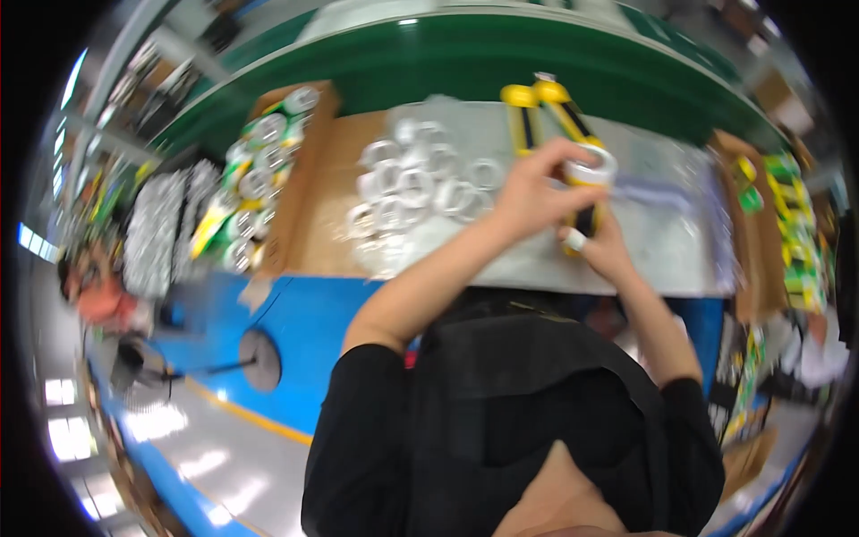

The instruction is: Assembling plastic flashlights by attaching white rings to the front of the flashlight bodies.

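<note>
Above the near right part of the worktable, my left hand [528, 192] has its thumb and fingers closed round a white ring-shaped piece [598, 166]. That piece sits at the upper end of a yellow and black elongated tool [586, 220], whose exact kind blur hides. Lower down, my right hand [607, 246] grips the tool's body; something white wraps one fingertip. Just beyond my hands lie two similar yellow and black tools, one on the left [524, 125] and one on the right [565, 109]. Many white rings [413, 186] are heaped left of my left hand.
A cardboard box [309, 170] of green, yellow and silver packages stands at the left. Another carton [753, 242] is at the right, beside clear purplish plastic wrap [723, 224]. A person [107, 291] and a standing fan [139, 367] are farther left.
</note>
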A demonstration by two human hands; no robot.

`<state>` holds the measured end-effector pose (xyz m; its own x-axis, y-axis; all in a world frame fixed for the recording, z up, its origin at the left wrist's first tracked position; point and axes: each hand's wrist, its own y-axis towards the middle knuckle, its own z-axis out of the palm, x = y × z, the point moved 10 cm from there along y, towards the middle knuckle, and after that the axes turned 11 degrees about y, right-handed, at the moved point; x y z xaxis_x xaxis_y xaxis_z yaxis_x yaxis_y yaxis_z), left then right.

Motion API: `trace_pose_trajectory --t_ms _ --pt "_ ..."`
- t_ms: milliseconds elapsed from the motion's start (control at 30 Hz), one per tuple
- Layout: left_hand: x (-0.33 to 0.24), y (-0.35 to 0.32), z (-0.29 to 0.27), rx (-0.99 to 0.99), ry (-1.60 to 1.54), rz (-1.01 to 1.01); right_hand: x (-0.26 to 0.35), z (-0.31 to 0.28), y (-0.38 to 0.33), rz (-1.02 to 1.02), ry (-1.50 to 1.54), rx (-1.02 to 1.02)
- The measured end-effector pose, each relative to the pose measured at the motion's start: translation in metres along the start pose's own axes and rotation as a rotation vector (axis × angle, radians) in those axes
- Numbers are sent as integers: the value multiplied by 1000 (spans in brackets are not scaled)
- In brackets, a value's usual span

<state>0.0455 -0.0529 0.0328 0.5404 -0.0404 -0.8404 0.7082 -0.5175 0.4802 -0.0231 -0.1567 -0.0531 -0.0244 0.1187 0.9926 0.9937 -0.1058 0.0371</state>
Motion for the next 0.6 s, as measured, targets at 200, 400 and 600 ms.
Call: trace_pose_trajectory --t_ms 200,400,600 --pt "1 -22 -38 -76 -292 -232 13 74 -9 53 354 160" --pt "-88 -26 -72 57 -450 267 45 147 -30 467 839 1047" --pt "-80 -18 -217 -343 590 246 75 99 85 -310 44 323"
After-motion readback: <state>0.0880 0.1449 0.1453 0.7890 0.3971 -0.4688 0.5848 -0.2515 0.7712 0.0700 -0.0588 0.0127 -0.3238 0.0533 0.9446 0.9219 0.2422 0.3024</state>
